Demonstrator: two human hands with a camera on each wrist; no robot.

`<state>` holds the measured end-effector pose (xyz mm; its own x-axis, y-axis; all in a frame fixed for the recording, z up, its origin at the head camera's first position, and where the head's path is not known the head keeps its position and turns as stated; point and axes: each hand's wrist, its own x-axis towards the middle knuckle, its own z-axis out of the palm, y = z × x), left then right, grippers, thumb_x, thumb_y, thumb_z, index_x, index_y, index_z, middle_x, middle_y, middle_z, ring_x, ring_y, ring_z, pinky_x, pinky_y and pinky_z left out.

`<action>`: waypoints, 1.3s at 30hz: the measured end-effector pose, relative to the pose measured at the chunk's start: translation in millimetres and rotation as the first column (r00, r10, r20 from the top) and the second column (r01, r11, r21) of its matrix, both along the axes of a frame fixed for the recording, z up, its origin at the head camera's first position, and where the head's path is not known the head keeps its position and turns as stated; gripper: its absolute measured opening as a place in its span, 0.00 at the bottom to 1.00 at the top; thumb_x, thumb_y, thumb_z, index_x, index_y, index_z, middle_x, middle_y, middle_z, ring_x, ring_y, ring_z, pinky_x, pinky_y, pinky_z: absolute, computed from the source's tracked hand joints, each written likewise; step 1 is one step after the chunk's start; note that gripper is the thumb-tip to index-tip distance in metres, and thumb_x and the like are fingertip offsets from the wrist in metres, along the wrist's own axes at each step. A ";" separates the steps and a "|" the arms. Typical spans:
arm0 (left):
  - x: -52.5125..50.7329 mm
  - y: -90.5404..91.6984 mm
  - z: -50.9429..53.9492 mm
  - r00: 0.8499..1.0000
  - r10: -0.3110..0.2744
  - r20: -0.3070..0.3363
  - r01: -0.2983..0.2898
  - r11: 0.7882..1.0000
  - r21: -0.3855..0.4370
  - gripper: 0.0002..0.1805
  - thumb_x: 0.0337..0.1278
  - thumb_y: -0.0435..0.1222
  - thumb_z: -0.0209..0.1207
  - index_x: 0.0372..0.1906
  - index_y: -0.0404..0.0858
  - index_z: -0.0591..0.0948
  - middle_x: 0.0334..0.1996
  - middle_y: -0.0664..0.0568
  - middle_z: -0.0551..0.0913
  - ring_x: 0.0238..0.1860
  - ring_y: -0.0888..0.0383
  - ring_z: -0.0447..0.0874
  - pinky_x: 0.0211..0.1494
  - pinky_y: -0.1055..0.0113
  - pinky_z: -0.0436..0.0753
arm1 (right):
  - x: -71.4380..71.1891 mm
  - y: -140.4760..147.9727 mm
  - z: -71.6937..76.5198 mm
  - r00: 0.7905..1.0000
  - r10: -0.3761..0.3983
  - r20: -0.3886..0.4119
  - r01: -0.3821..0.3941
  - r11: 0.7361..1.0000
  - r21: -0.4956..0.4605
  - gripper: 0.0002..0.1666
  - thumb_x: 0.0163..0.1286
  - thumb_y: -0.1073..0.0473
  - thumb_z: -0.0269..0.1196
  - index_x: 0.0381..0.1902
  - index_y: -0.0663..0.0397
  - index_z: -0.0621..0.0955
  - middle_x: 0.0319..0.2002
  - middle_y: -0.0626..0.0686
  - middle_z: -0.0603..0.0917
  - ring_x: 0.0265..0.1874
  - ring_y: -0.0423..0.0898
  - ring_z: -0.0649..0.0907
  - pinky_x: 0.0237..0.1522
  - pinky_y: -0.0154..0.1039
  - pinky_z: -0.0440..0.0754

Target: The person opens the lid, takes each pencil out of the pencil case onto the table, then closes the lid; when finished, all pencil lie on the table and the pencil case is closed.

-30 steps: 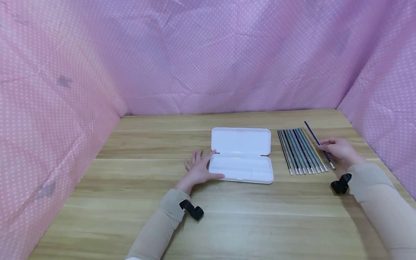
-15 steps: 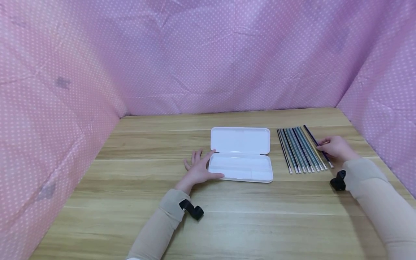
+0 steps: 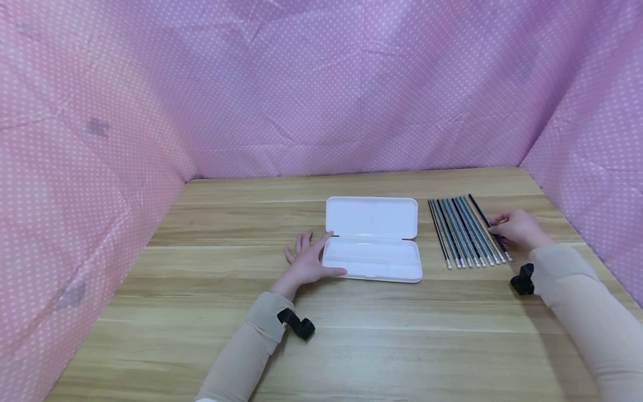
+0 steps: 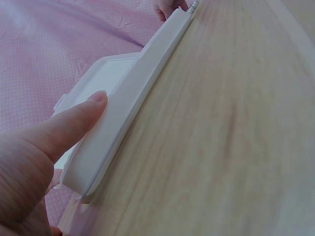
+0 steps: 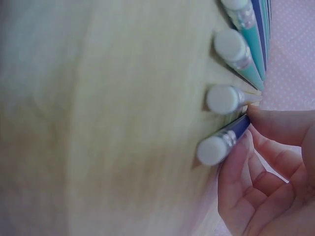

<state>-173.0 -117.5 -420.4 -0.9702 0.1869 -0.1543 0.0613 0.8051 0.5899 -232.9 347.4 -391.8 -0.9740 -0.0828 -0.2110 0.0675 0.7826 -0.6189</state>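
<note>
A white pencil case (image 3: 372,259) lies with its lid folded back on the wooden table. My left hand (image 3: 306,263) spans its left end with fingers spread. In the left wrist view the thumb (image 4: 74,123) presses against the case's front wall. My right hand (image 3: 519,228) pinches a dark blue pencil (image 5: 236,129) between thumb and fingers, beside a row of pencils (image 3: 464,231). That pencil lies at the row's right end, its white eraser toward me. A yellow pencil (image 5: 246,98) is its nearest neighbour. Part of the held pencil is hidden by the fingers.
Pink dotted cloth (image 3: 321,100) hangs behind and at both sides of the table (image 3: 351,346). The row of blue, teal and dark pencils stands just right of the case. A black wrist camera (image 3: 523,279) sits on each forearm.
The right hand has moved slightly left and brought the dark blue pencil closer to the row, now nearly parallel with it. The left hand and the case stay put.
</note>
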 end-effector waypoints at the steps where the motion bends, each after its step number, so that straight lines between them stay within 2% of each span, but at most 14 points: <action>1: -0.1 0.0 0.1 1.000 0.000 0.001 0.000 1.000 -0.001 0.53 0.36 0.58 0.71 0.72 0.60 0.57 0.75 0.39 0.40 0.74 0.39 0.24 0.62 0.31 0.21 | -0.1 0.1 -0.1 1.000 0.000 0.001 0.000 1.000 0.002 0.21 0.62 0.65 0.59 0.45 0.82 0.72 0.33 0.63 0.82 0.25 0.39 0.77 0.25 0.32 0.77; 11: 1.2 0.6 4.1 1.000 0.000 0.000 0.000 1.000 -0.002 0.53 0.36 0.57 0.71 0.72 0.59 0.58 0.74 0.38 0.41 0.74 0.38 0.25 0.62 0.30 0.22 | 1.5 0.1 0.5 1.000 0.000 0.014 0.000 1.000 -0.010 0.21 0.64 0.65 0.57 0.47 0.82 0.71 0.37 0.68 0.79 0.25 0.39 0.77 0.25 0.32 0.77; 19: 1.2 1.1 4.8 1.000 -0.001 0.003 0.001 1.000 -0.005 0.52 0.37 0.57 0.71 0.72 0.59 0.59 0.74 0.38 0.41 0.74 0.37 0.26 0.62 0.30 0.22 | 1.6 1.4 5.7 0.999 0.015 0.030 -0.013 0.998 -0.057 0.22 0.66 0.64 0.56 0.49 0.83 0.70 0.31 0.57 0.83 0.23 0.38 0.78 0.26 0.33 0.79; 21: 1.1 1.0 4.4 1.000 0.001 0.004 -0.001 1.000 -0.006 0.52 0.37 0.57 0.71 0.72 0.60 0.59 0.74 0.38 0.41 0.74 0.38 0.26 0.62 0.30 0.22 | 1.0 1.6 8.4 1.000 0.017 0.024 -0.015 0.998 -0.059 0.23 0.66 0.64 0.56 0.49 0.82 0.70 0.31 0.57 0.83 0.25 0.38 0.79 0.27 0.34 0.80; 26: 1.3 1.3 3.8 1.000 0.004 0.004 -0.004 1.000 -0.007 0.52 0.36 0.57 0.71 0.71 0.60 0.59 0.74 0.38 0.41 0.74 0.38 0.26 0.62 0.31 0.22 | -0.9 -4.0 18.1 0.999 0.027 -0.033 -0.026 0.999 0.030 0.24 0.66 0.60 0.57 0.49 0.79 0.72 0.35 0.67 0.81 0.27 0.41 0.77 0.28 0.35 0.77; 29: 1.6 1.7 3.5 1.000 0.003 0.005 -0.003 1.000 -0.004 0.52 0.36 0.57 0.71 0.71 0.60 0.59 0.74 0.38 0.41 0.74 0.38 0.26 0.62 0.31 0.22 | -0.9 -12.8 25.2 0.998 0.043 -0.049 -0.040 0.997 0.066 0.24 0.67 0.57 0.57 0.49 0.76 0.74 0.37 0.69 0.81 0.27 0.43 0.78 0.28 0.36 0.76; 34: 1.3 1.5 2.6 1.000 0.003 0.001 -0.003 1.000 0.002 0.52 0.36 0.57 0.71 0.71 0.60 0.59 0.74 0.38 0.40 0.74 0.37 0.26 0.62 0.31 0.22 | -2.3 -36.0 34.0 0.995 0.092 -0.043 -0.090 0.995 0.046 0.24 0.69 0.56 0.56 0.52 0.74 0.73 0.38 0.66 0.80 0.28 0.47 0.80 0.29 0.39 0.80; 39: 0.7 1.1 2.7 1.000 0.003 -0.004 -0.003 1.000 0.002 0.52 0.36 0.58 0.71 0.72 0.60 0.59 0.74 0.38 0.40 0.74 0.37 0.25 0.62 0.31 0.22 | -0.5 -76.3 43.4 0.974 0.171 -0.150 -0.163 0.985 0.059 0.26 0.70 0.56 0.56 0.56 0.74 0.72 0.45 0.71 0.77 0.42 0.61 0.80 0.43 0.51 0.80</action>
<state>-172.4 -116.4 -417.7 -0.9713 0.1845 -0.1502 0.0613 0.8040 0.5914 -233.4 271.2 -348.4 -0.9683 -0.2408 -0.0667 -0.1600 0.8026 -0.5747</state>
